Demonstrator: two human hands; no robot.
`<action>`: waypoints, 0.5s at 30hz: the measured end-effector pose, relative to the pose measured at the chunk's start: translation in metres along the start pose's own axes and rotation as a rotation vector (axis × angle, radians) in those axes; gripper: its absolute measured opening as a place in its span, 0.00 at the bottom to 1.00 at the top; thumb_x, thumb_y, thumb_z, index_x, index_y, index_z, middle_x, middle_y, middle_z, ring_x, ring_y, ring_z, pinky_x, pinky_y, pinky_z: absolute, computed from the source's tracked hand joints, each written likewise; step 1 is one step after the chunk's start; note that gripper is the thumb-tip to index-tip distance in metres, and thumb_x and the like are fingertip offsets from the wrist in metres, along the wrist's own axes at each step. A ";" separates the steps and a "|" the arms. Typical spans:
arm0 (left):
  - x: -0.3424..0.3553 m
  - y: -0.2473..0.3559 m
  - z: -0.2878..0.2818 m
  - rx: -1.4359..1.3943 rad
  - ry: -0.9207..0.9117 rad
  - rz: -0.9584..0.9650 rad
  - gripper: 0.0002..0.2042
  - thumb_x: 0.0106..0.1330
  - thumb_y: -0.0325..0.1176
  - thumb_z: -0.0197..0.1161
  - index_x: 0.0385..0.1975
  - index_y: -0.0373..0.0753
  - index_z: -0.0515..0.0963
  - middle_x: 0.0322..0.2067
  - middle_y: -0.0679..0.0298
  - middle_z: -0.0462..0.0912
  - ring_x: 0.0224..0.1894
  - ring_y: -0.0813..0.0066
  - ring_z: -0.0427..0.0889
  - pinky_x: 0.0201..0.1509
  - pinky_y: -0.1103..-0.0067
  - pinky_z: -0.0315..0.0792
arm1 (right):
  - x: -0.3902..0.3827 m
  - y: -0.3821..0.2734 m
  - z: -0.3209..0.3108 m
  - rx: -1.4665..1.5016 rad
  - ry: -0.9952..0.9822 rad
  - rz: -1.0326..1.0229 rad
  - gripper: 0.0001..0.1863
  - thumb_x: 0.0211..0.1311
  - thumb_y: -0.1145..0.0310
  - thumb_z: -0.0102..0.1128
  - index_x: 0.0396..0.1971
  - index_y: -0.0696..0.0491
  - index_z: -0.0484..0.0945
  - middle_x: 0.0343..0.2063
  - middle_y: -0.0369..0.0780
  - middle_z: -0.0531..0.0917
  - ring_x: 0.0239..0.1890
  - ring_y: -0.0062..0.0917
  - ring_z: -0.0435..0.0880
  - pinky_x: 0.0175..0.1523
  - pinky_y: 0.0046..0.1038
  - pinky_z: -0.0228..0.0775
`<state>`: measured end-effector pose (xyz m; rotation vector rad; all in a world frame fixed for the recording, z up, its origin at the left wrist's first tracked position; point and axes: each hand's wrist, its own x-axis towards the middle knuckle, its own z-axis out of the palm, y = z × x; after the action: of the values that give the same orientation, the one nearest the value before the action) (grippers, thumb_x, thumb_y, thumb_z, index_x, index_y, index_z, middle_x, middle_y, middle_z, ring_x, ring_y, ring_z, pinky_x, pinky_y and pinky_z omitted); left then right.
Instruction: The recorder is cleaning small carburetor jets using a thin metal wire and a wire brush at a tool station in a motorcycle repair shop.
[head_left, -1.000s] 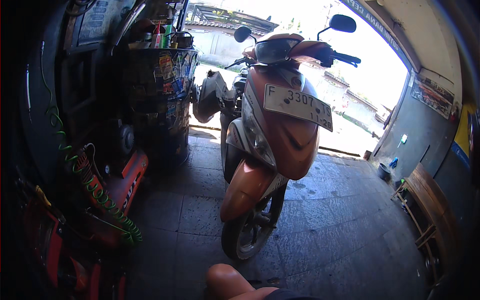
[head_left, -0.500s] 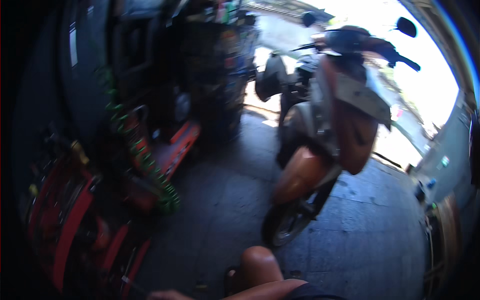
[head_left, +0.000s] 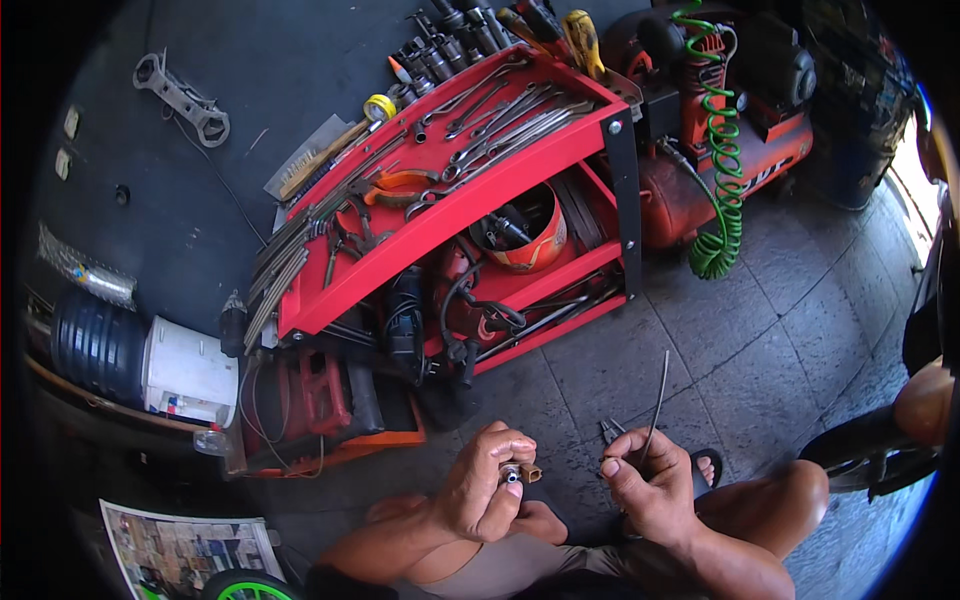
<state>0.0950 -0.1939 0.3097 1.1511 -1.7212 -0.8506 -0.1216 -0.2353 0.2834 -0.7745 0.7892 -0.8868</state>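
My left hand is closed around a small metal part with a brown, socket-like plastic end. Its round metal tip shows between thumb and fingers; the rest is covered by the hand. A thin grey rod rises from my right hand, pinched between thumb and fingers. Just beyond that hand's fingertips shows a dark plier-like tip; I cannot tell whether it is held or lies on the floor. The hands are apart, above my lap.
Ahead stands a red tool cart with wrenches and pliers on top and a red bucket below. Right of it are a red compressor and coiled green hose. A motorcycle wheel stands at right, a white container at left.
My view has swung left and down, from the motorcycle to the tool cart. Both hands now show in full; before, only part of one showed at the lower edge.
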 end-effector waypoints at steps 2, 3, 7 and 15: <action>0.002 0.000 0.004 -0.030 -0.015 -0.020 0.23 0.50 0.18 0.45 0.51 0.30 0.63 0.34 0.51 0.71 0.30 0.71 0.70 0.34 0.73 0.70 | -0.003 -0.005 -0.002 -0.013 0.000 0.001 0.07 0.62 0.73 0.63 0.34 0.57 0.74 0.25 0.32 0.78 0.21 0.10 0.71 0.25 0.15 0.61; 0.003 0.000 0.005 -0.058 -0.013 -0.040 0.23 0.51 0.18 0.45 0.51 0.30 0.62 0.34 0.51 0.71 0.31 0.72 0.69 0.35 0.74 0.70 | -0.004 -0.006 -0.003 -0.036 -0.013 0.005 0.06 0.62 0.74 0.63 0.34 0.57 0.74 0.26 0.32 0.78 0.23 0.10 0.71 0.26 0.15 0.63; 0.004 -0.003 0.006 -0.170 -0.028 -0.084 0.22 0.52 0.18 0.43 0.51 0.31 0.60 0.34 0.53 0.70 0.33 0.74 0.69 0.37 0.75 0.69 | -0.003 -0.002 -0.006 0.011 -0.013 -0.001 0.05 0.62 0.75 0.62 0.34 0.57 0.74 0.28 0.33 0.78 0.27 0.11 0.73 0.31 0.16 0.65; 0.012 -0.002 0.013 -0.185 -0.002 -0.127 0.19 0.56 0.23 0.47 0.49 0.34 0.58 0.34 0.55 0.66 0.32 0.76 0.66 0.36 0.77 0.66 | -0.003 -0.001 -0.008 0.022 -0.063 0.039 0.05 0.63 0.74 0.62 0.35 0.58 0.77 0.26 0.30 0.77 0.27 0.09 0.71 0.33 0.16 0.66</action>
<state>0.0812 -0.2048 0.3060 1.1426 -1.5474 -1.0655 -0.1297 -0.2352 0.2816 -0.7616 0.7357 -0.8312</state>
